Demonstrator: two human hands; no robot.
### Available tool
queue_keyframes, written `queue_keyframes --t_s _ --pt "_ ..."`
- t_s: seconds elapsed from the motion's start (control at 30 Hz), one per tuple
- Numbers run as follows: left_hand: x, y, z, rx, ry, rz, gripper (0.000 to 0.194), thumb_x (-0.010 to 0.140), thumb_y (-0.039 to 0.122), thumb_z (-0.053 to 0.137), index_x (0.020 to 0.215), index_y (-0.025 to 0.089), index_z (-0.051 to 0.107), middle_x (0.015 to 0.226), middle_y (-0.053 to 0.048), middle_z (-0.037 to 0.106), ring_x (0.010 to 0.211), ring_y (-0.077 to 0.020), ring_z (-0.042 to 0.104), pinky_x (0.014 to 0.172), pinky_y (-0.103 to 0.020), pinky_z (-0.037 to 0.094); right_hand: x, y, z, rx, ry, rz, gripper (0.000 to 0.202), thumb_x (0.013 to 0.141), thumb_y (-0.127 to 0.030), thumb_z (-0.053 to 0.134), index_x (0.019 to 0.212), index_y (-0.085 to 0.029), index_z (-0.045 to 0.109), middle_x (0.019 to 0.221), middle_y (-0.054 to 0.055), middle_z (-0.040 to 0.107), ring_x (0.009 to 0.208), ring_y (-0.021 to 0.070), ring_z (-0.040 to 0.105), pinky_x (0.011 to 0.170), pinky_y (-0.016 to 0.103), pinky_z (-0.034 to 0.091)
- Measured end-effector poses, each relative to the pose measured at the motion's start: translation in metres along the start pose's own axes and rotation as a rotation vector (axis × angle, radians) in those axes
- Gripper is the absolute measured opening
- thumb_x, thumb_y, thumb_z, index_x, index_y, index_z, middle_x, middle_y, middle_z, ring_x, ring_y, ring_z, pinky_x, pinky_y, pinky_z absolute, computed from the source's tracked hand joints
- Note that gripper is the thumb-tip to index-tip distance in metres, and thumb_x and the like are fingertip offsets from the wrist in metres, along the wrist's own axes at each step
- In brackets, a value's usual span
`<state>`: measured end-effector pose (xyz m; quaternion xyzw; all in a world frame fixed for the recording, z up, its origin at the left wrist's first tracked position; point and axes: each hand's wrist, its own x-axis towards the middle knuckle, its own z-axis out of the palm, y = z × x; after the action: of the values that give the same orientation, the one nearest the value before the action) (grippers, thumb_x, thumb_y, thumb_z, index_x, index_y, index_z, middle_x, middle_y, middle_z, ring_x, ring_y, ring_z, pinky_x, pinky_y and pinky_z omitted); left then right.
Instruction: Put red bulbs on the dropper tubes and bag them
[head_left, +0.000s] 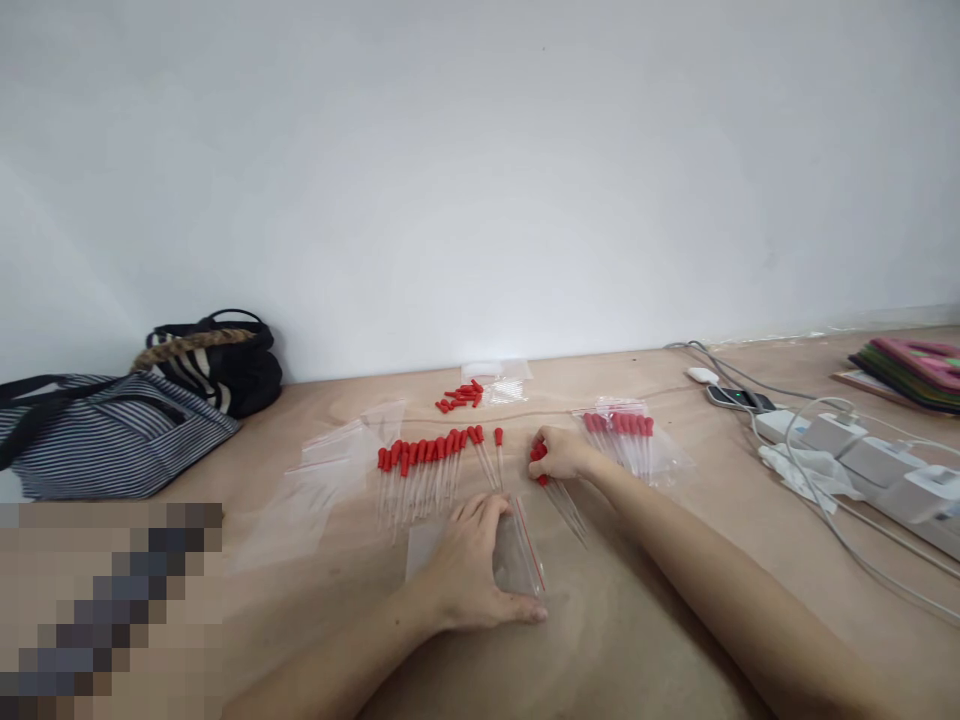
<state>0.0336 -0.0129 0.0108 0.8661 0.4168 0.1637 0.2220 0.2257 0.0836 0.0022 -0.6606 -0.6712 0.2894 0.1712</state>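
Note:
My left hand (474, 565) lies over a clear zip bag (525, 545) with a red seal line, its thumb and fingers apart. To its right, my right hand (559, 455) is closed around the red bulbs of several glass droppers (566, 512), whose thin tubes point toward me and to the right. Behind my left hand runs a row of red-bulbed droppers (424, 455), tubes toward me. One single dropper (499, 440) lies at the row's right end. Bagged droppers (622, 430) lie beyond my right wrist, partly behind the forearm.
Loose red rubber bulbs (461, 396) and a bag of clear tubes (506, 390) lie near the wall. Flat clear bags (315, 490) spread at left, beside a striped bag (112, 425) and a black bag (240, 370). A power strip (892, 470) with chargers and cables occupies the right.

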Motion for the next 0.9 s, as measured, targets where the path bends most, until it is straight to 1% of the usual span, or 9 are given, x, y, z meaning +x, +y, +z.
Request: queue_keyframes --t_s 0.07,0.17,0.33,0.5,0.63,0.7,0.77,0.83,0.9 --pt "0.003 0.003 0.003 0.022 0.015 -0.013 0.084 0.039 0.057 0.073 0.107 0.018 0.041 0.113 -0.013 0.046 0.104 -0.0339 0.042 0.088 -0.05 0.034 -0.004 0.005 -0.002 0.01 -0.006 -0.014 0.023 0.047 -0.017 0.067 0.068 -0.016 0.057 0.064 -0.001 0.058 0.062 0.0129 0.052 0.049 0.02 0.034" --pt "0.006 0.007 0.008 0.034 0.025 -0.045 0.084 0.039 0.055 0.073 0.108 0.018 0.041 0.108 -0.011 0.048 0.1 -0.0335 0.044 0.085 -0.05 0.035 -0.013 0.013 -0.006 0.069 -0.065 -0.047 0.014 0.05 -0.013 0.062 0.062 -0.016 0.056 0.057 -0.004 0.054 0.057 0.0103 0.05 0.048 0.018 0.034" --pt "0.005 0.009 0.009 -0.017 0.064 -0.069 0.077 0.042 0.042 0.075 0.106 0.018 0.04 0.106 -0.009 0.048 0.1 -0.031 0.045 0.086 -0.047 0.036 -0.024 0.029 -0.013 0.215 -0.157 -0.089 0.004 0.056 -0.012 0.057 0.057 -0.016 0.056 0.049 -0.005 0.053 0.05 0.0083 0.047 0.046 0.017 0.034" --pt "-0.001 0.002 0.006 -0.109 0.063 -0.097 0.077 0.044 0.035 0.076 0.108 0.02 0.036 0.11 -0.009 0.048 0.103 -0.0288 0.045 0.087 -0.044 0.038 -0.03 0.041 -0.017 0.331 -0.162 -0.067 0.008 0.057 -0.014 0.057 0.065 -0.016 0.059 0.052 -0.005 0.052 0.05 0.0076 0.046 0.045 0.017 0.034" --pt "-0.005 -0.006 0.007 -0.142 0.067 -0.101 0.082 0.044 0.035 0.077 0.112 0.021 0.034 0.115 -0.009 0.047 0.106 -0.0287 0.045 0.089 -0.045 0.036 -0.038 0.047 -0.021 0.403 -0.265 -0.063 0.006 0.061 -0.021 0.057 0.065 -0.015 0.057 0.049 -0.004 0.051 0.039 0.0052 0.039 0.038 0.018 0.028" --pt "-0.006 -0.008 0.008 -0.138 0.075 -0.089 0.082 0.044 0.035 0.078 0.112 0.02 0.034 0.116 -0.009 0.046 0.107 -0.0285 0.044 0.09 -0.045 0.036 -0.042 0.051 -0.023 0.508 -0.32 -0.056 0.01 0.062 -0.024 0.06 0.065 -0.015 0.056 0.049 -0.004 0.052 0.036 0.0043 0.036 0.035 0.018 0.026" --pt "-0.006 -0.009 0.009 -0.137 0.081 -0.085 0.082 0.043 0.036 0.078 0.111 0.02 0.035 0.116 -0.01 0.047 0.107 -0.0285 0.045 0.09 -0.044 0.036 -0.044 0.055 -0.022 0.691 -0.338 -0.041 0.017 0.06 -0.027 0.065 0.068 -0.015 0.056 0.051 -0.004 0.053 0.036 0.0039 0.036 0.034 0.017 0.024" --pt "-0.006 -0.008 0.009 -0.14 0.077 -0.091 0.083 0.042 0.037 0.078 0.111 0.02 0.036 0.115 -0.01 0.047 0.106 -0.0291 0.045 0.09 -0.044 0.036 -0.045 0.056 -0.017 0.895 -0.292 -0.012 0.024 0.056 -0.029 0.069 0.071 -0.015 0.055 0.053 -0.003 0.055 0.036 0.0034 0.036 0.033 0.016 0.021" --pt "-0.006 -0.007 0.008 -0.144 0.079 -0.099 0.083 0.041 0.037 0.078 0.111 0.021 0.036 0.115 -0.01 0.048 0.107 -0.0297 0.045 0.09 -0.045 0.036 -0.044 0.053 -0.01 1.073 -0.202 0.01 0.029 0.053 -0.03 0.073 0.07 -0.014 0.055 0.055 -0.002 0.057 0.036 0.0028 0.035 0.033 0.016 0.019"
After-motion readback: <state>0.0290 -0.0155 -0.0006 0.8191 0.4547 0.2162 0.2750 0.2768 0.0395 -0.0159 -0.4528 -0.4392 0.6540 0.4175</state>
